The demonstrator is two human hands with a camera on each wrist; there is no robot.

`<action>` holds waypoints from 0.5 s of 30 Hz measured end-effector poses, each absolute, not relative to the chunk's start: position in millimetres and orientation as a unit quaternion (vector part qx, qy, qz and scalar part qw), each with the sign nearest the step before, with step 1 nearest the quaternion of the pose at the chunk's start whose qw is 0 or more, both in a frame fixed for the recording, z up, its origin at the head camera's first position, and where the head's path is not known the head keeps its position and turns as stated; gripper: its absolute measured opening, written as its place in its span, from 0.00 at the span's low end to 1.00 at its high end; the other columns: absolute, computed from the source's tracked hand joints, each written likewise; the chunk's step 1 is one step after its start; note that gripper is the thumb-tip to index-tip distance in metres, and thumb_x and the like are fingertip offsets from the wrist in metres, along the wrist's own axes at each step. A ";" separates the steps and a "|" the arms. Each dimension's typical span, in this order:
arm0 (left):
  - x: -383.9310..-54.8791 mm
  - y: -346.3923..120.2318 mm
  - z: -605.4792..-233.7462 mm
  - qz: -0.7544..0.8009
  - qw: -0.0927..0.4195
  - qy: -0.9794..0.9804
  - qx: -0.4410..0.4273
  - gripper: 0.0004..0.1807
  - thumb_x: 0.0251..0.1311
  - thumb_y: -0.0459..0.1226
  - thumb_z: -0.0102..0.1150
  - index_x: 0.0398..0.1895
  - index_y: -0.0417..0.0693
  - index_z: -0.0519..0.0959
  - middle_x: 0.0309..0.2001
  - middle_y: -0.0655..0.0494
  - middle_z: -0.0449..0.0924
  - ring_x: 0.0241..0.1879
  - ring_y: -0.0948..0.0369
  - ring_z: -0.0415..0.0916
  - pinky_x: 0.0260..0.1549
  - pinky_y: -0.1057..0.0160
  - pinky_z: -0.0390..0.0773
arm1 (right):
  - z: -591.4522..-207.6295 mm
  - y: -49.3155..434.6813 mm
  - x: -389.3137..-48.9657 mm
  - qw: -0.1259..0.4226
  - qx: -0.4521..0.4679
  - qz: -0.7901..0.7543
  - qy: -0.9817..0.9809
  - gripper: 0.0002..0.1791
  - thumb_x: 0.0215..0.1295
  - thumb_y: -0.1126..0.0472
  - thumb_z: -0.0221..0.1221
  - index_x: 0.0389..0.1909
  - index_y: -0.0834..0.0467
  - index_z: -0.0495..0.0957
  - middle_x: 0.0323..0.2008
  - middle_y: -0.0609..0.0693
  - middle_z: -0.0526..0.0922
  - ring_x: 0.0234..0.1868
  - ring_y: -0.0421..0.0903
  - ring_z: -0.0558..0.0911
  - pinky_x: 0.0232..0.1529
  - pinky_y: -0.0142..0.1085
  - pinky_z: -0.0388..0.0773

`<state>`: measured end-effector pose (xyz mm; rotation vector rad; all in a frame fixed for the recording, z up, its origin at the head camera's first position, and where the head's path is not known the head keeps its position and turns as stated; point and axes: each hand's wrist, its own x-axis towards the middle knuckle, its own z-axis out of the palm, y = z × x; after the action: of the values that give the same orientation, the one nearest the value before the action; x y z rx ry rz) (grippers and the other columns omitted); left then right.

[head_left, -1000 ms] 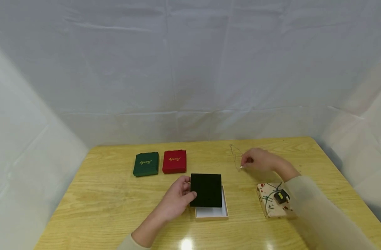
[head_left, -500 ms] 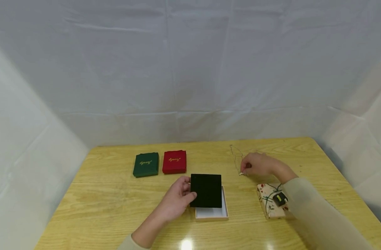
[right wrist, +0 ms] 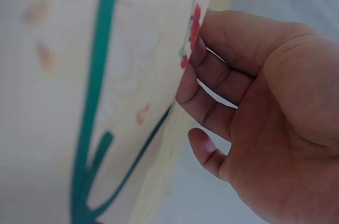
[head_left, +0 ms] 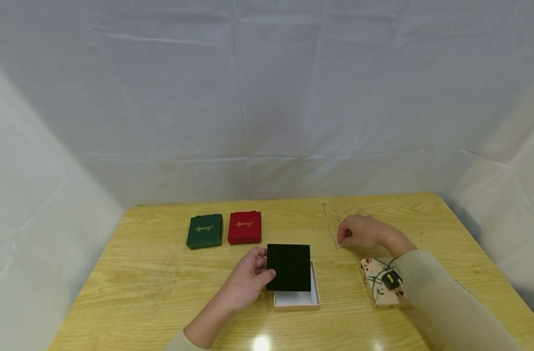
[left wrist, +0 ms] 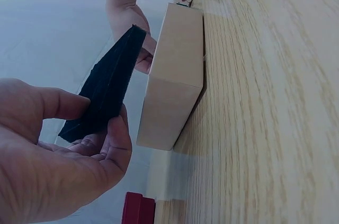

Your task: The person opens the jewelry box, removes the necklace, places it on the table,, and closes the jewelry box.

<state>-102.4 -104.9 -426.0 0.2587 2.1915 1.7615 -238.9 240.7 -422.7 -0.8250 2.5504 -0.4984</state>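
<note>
Left fingers tight on black pad, right fingers on chain, unclear gold script on two cases.

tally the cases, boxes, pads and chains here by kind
lettered cases: 2 (green case, red case)
open box: 1
flower-patterned box or lid: 1
black pad: 1
thin chain: 1
total: 6

You've got a yellow wood-grain bench, far corners rounded. Behind it, your far sheet, greyish white, creased. Left sheet and right sheet flank you, also creased, parts of both paler than the far one. Bright glare on the bench's near side.
</note>
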 end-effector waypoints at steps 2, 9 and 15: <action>-102.3 -104.9 -426.1 0.614 0.158 0.768 0.090 0.25 0.74 0.32 0.58 0.68 0.29 0.65 0.54 0.43 0.84 0.50 0.52 0.78 0.49 0.55 0.80 | -422.7 240.5 -238.2 0.206 -0.293 -0.177 0.917 0.08 0.76 0.62 0.64 0.35 0.48 0.85 0.33 0.38 0.82 0.36 0.40 0.78 0.63 0.73 0.64; -102.8 -104.1 -426.3 0.621 0.160 0.762 0.091 0.24 0.74 0.31 0.58 0.67 0.29 0.66 0.52 0.44 0.85 0.49 0.53 0.78 0.49 0.56 0.79 | -421.5 240.3 -236.4 0.207 -0.288 -0.175 0.918 0.08 0.76 0.63 0.64 0.35 0.49 0.84 0.32 0.39 0.81 0.35 0.41 0.76 0.65 0.79 0.54; -102.7 -104.1 -426.0 0.619 0.161 0.763 0.086 0.26 0.74 0.32 0.58 0.69 0.28 0.65 0.54 0.43 0.84 0.52 0.52 0.78 0.51 0.55 0.80 | -421.3 241.4 -235.7 0.206 -0.278 -0.182 0.920 0.05 0.76 0.62 0.64 0.37 0.49 0.85 0.35 0.39 0.82 0.38 0.40 0.78 0.65 0.78 0.55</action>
<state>-102.7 -104.1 -426.0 0.2469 2.1793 1.7684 -235.7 241.4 -421.3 -0.7749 2.5637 -0.5061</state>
